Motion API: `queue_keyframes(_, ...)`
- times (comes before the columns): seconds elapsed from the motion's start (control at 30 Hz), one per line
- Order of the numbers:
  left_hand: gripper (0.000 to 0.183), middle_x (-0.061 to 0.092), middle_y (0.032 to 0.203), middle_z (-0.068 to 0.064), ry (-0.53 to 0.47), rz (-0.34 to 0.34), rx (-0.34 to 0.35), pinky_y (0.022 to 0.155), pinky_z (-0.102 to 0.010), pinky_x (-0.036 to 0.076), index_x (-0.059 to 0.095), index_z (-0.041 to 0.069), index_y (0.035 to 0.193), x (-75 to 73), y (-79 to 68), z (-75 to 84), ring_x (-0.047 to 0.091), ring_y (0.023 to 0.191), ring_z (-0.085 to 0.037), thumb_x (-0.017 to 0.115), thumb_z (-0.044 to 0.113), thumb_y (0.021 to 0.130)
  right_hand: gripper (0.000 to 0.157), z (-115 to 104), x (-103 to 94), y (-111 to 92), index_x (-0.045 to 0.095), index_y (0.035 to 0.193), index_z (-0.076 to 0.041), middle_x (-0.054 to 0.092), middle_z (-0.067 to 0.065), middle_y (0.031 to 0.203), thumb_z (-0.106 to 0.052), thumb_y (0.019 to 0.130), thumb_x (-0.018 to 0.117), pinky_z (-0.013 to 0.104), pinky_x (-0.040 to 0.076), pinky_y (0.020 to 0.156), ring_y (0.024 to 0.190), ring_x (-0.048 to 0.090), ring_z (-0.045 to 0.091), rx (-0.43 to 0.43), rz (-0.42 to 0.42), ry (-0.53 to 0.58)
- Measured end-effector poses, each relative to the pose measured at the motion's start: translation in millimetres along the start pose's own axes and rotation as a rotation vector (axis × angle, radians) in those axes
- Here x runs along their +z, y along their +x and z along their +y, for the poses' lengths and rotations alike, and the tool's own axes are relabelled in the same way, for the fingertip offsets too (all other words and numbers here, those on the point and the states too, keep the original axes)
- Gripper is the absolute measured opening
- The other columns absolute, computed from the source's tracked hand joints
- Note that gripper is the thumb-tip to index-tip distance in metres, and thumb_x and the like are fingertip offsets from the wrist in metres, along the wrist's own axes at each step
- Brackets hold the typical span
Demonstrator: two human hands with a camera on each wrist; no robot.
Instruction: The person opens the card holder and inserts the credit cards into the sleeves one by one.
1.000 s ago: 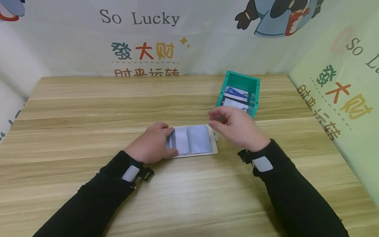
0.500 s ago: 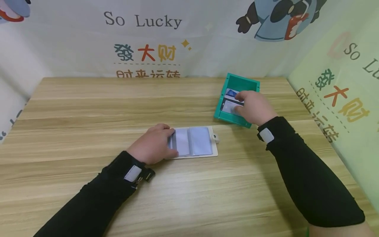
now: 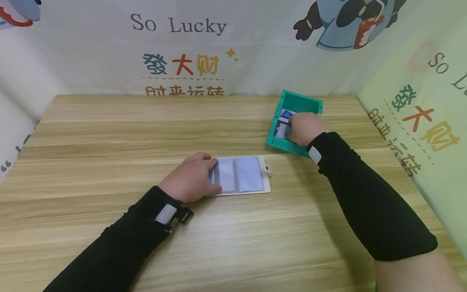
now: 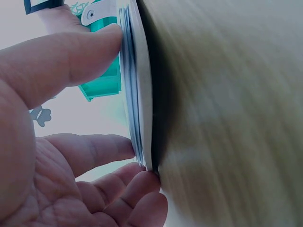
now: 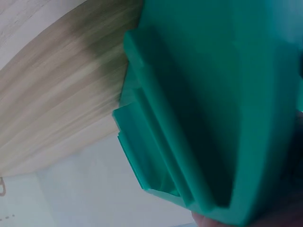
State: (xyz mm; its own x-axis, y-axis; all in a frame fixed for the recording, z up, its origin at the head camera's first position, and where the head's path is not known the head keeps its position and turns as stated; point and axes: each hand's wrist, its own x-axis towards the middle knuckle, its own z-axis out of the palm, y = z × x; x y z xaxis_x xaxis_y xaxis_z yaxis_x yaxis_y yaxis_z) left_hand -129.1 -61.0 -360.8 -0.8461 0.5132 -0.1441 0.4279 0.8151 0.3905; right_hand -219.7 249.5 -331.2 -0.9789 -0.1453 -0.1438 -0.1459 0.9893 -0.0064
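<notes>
A card holder [image 3: 249, 174] with a cream cover and clear plastic sleeves lies open on the table, its snap tab [image 3: 268, 170] pointing right. My left hand [image 3: 190, 178] holds its left part. The left wrist view shows the thumb [image 4: 97, 54] on one edge of the stacked sleeves and the fingers around the opposite edge. My right hand [image 3: 307, 127] reaches into a green bin [image 3: 279, 145] at the back right, over several cards [image 3: 283, 129]. Its fingertips are hidden among the cards and bin wall. In the right wrist view the bin's outer wall [image 5: 203, 94] covers most of the hand.
The wood-grain table [image 3: 146, 125] reaches back to a printed white cloth wall [image 3: 95, 48]. Another printed cloth [image 3: 412, 134] stands along the right side, close to the bin.
My right hand has moved from beside the card holder's right end, back and right, down into the green bin. The left hand stays on the card holder.
</notes>
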Motion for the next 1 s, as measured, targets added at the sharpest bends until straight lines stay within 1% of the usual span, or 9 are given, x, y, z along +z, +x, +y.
queue_keyframes(0.13, 0.075, 0.042, 0.135, -0.018, 0.000, 0.000, -0.004, 0.094, -0.043, 0.041, 0.048, -0.001, 0.134, -0.1, 0.3, 0.8, 0.041, 0.111, -0.029, 0.073, 0.041, 0.077, 0.019, -1.1, 3.3, 1.9, 0.065, 0.092, -0.001, 0.064, 0.015, 0.090, -0.016, 0.087, 0.055, 0.045, 0.038, 0.072, 0.076, 0.052, 0.029, 0.012, 0.020, -0.031)
queue_keyframes(0.23, 0.075, 0.042, 0.135, -0.018, 0.003, 0.002, -0.010, 0.094, -0.043, 0.042, 0.048, 0.000, 0.134, 0.1, 0.5, 0.8, 0.042, 0.110, -0.029, 0.073, 0.041, 0.076, 0.018, -2.0, 5.8, 2.6, 0.065, 0.094, 0.000, 0.064, 0.016, 0.091, -0.011, 0.089, 0.052, 0.045, 0.039, 0.073, 0.077, 0.052, 0.029, 0.012, 0.047, -0.056)
queue_keyframes(0.37, 0.074, 0.042, 0.135, -0.018, 0.001, 0.000, -0.015, 0.094, -0.043, 0.042, 0.048, 0.000, 0.133, 0.3, 0.4, 0.8, 0.041, 0.110, -0.029, 0.073, 0.040, 0.076, 0.018, -2.9, 8.1, 2.6, 0.063, 0.098, 0.000, 0.063, 0.017, 0.091, -0.008, 0.091, 0.049, 0.045, 0.038, 0.074, 0.077, 0.051, 0.029, 0.015, 0.060, -0.074)
queue_keyframes(0.67, 0.074, 0.042, 0.134, -0.018, 0.008, -0.002, -0.015, 0.092, -0.043, 0.043, 0.049, 0.001, 0.133, 0.9, 0.8, 0.5, 0.042, 0.107, -0.028, 0.073, 0.040, 0.076, 0.021, -4.0, 7.4, 1.3, 0.062, 0.103, 0.001, 0.062, 0.018, 0.093, -0.008, 0.092, 0.046, 0.044, 0.038, 0.072, 0.078, 0.050, 0.030, 0.009, 0.062, -0.074)
queue_keyframes(0.87, 0.074, 0.042, 0.134, -0.018, 0.012, 0.002, -0.007, 0.092, -0.043, 0.043, 0.049, 0.000, 0.133, 1.4, 1.0, -0.7, 0.042, 0.108, -0.028, 0.073, 0.041, 0.076, 0.025, -3.9, 6.8, 0.9, 0.059, 0.110, 0.002, 0.060, 0.020, 0.097, -0.008, 0.092, 0.047, 0.047, 0.040, 0.074, 0.084, 0.052, 0.032, 0.004, 0.070, -0.082)
queue_keyframes(1.0, 0.074, 0.042, 0.134, -0.019, 0.017, 0.005, 0.000, 0.092, -0.043, 0.043, 0.049, 0.000, 0.133, 1.7, 1.2, -1.0, 0.042, 0.108, -0.028, 0.073, 0.041, 0.076, 0.026, -4.0, 6.7, 0.4, 0.057, 0.113, 0.004, 0.059, 0.022, 0.101, -0.008, 0.092, 0.046, 0.049, 0.041, 0.077, 0.089, 0.051, 0.034, 0.010, 0.086, -0.072)
